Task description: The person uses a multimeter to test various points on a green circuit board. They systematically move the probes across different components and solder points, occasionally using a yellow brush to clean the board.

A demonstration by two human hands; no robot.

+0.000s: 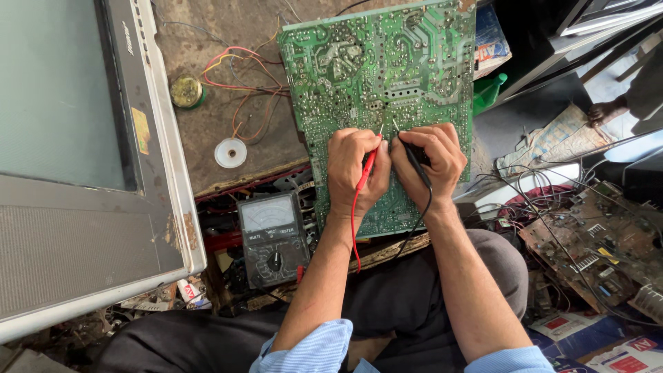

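A large green circuit board [387, 69] lies solder side up on a worn workbench [207, 41]. My left hand [353, 171] grips a red test probe [368, 168], its metal tip touching the board near the middle. Close beside it, my right hand [429, 160] holds a black test probe [414, 157], also tipped onto the board. Red and black leads run down from both hands toward an analogue multimeter [272, 238] standing below the bench edge at the left.
An old tube television [76, 145] fills the left side. Coloured wires [242, 90], a round tin [186, 91] and a white disc [231, 152] lie on the bench. Loose boards and cables [594, 242] pile up at the right. Another person's foot [608, 110] shows far right.
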